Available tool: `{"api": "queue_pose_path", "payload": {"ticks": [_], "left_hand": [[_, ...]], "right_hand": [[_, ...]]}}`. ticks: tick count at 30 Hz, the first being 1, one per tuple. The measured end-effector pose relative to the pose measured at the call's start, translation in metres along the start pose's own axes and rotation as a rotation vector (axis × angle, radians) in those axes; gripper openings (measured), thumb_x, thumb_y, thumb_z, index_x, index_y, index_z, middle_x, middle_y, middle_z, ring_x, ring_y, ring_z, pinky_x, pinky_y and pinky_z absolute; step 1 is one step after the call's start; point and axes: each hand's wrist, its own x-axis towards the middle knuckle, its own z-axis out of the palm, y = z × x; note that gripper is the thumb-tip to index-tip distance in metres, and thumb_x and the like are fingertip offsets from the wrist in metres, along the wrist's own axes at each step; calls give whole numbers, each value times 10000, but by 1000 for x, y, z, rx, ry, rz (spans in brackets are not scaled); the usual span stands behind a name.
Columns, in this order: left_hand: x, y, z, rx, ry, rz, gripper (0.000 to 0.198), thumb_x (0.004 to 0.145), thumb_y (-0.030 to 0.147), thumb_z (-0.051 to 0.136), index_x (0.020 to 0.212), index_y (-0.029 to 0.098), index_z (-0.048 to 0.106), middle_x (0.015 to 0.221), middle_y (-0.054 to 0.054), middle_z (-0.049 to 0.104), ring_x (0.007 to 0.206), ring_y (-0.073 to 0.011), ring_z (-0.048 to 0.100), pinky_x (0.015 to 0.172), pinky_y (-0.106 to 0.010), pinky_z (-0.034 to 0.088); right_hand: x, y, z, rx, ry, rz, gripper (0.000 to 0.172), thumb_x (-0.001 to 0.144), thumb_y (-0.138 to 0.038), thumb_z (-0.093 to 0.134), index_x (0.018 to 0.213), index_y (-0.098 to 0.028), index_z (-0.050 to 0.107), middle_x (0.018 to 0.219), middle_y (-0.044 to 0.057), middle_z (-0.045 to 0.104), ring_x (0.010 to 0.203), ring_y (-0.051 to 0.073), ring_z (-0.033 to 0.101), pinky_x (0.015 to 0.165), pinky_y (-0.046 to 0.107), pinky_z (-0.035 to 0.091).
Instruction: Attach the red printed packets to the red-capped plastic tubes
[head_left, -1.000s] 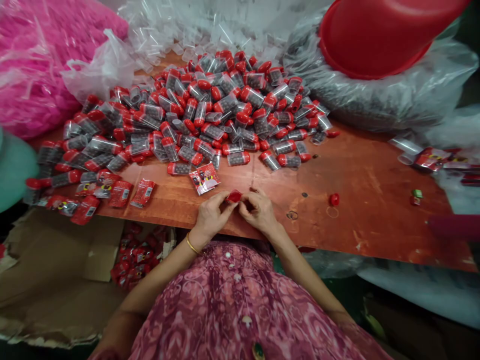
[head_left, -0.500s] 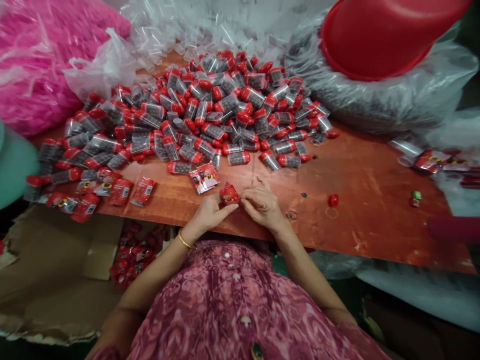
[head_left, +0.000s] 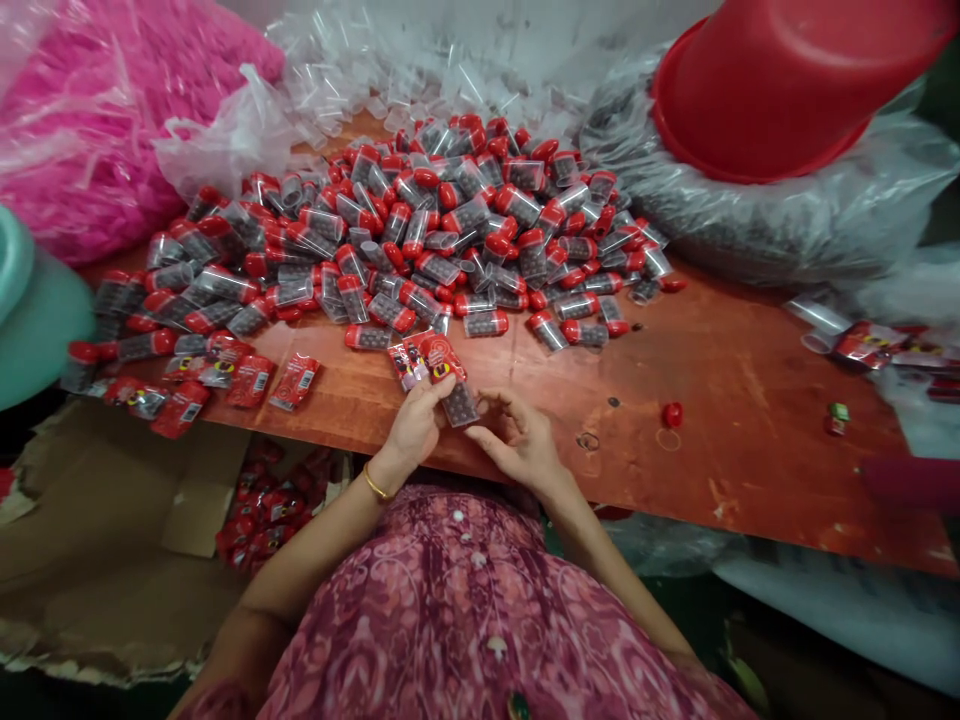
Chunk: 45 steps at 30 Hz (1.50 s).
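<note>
My left hand is closed on a small packet. Its upper part is red and printed, while the lower part is see-through with dark, dotted contents. By the packet's lower end is my right hand, its thumb and curled fingers apart and nothing visible between them. Whether a fingertip touches the packet, I cannot tell. Behind my left hand lies a red printed card or wrapper, partly covered. Beyond both hands spreads a large heap of clear tubes with red caps and dark contents.
Several red packets lie along the left edge of the wooden table. A red cap and a tiny green-topped item sit to the right. A red bucket rests on a plastic bag. Below left stands a cardboard box.
The packet in my left hand has turned and lifted slightly, now showing its dark see-through end. My right hand has loosened and drawn slightly down, its fingers spreading. The whole view has shifted a little.
</note>
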Motion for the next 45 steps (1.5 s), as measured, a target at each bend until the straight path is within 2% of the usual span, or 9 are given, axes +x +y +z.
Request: {"api": "queue_pose_path", "payload": {"ticks": [7, 11, 15, 18, 23, 27, 32, 38, 45], "left_hand": [[-3, -8, 6, -12, 55, -2, 260, 718, 427, 607, 716, 171, 564, 707, 6, 629, 647, -104, 580, 648, -241, 505], [-7, -11, 3, 60, 85, 73, 280, 735, 451, 569, 711, 172, 561, 687, 12, 618, 659, -108, 575, 666, -242, 499], [-8, -9, -4, 313, -47, 154, 243, 792, 390, 500, 718, 169, 569, 677, -4, 624, 641, -134, 577, 637, -264, 496], [-4, -10, -10, 653, -126, 314, 179, 801, 313, 501, 782, 163, 595, 762, -36, 645, 719, -171, 594, 699, -307, 492], [5, -20, -17, 1014, -185, 506, 199, 824, 312, 520, 879, 154, 626, 864, -89, 665, 818, -218, 608, 765, -364, 477], [6, -24, -22, 1054, -162, 590, 196, 811, 340, 570, 846, 161, 642, 820, -78, 679, 781, -204, 613, 752, -347, 471], [5, -26, -24, 1064, -164, 650, 203, 814, 342, 579, 865, 158, 648, 833, -78, 694, 781, -204, 621, 747, -349, 474], [6, -25, -23, 1149, -170, 731, 196, 846, 323, 539, 885, 158, 637, 836, -74, 695, 784, -195, 624, 748, -348, 479], [4, -27, -19, 1192, -138, 838, 211, 864, 295, 507, 928, 129, 620, 812, -76, 683, 748, -185, 624, 692, -319, 498]], "right_hand": [[5, -15, 2, -164, 110, -105, 129, 827, -352, 590, 822, -235, 645, 678, -6, 672, 603, 150, 614, 908, 411, 442], [10, -20, -2, -10, 22, 27, 183, 822, -378, 592, 770, -211, 648, 662, 2, 658, 593, 141, 603, 722, 323, 517], [18, -5, -7, 259, -100, 153, 292, 857, -441, 514, 941, -190, 637, 734, 20, 663, 593, 129, 609, 556, 249, 514], [23, 10, -9, 194, -18, 132, 265, 852, -390, 538, 998, -196, 645, 861, 49, 685, 711, 149, 635, 642, 274, 534], [24, 25, -11, 163, -93, 6, 145, 843, -279, 569, 897, -220, 690, 863, 41, 719, 789, 167, 668, 718, 291, 541], [20, 31, -13, 119, -94, -69, 134, 851, -265, 557, 837, -222, 684, 825, 36, 731, 748, 168, 679, 722, 310, 540], [18, 30, -16, -136, -72, -197, 112, 861, -227, 536, 791, -220, 623, 767, 7, 708, 708, 146, 662, 988, 444, 402], [17, 22, -15, -330, 21, -370, 111, 816, -115, 520, 784, -217, 552, 724, -7, 685, 649, 127, 638, 1084, 495, 280], [15, 16, -9, -316, 96, -235, 139, 767, -99, 482, 709, -222, 512, 637, -31, 623, 547, 113, 572, 1032, 490, 381]]}}
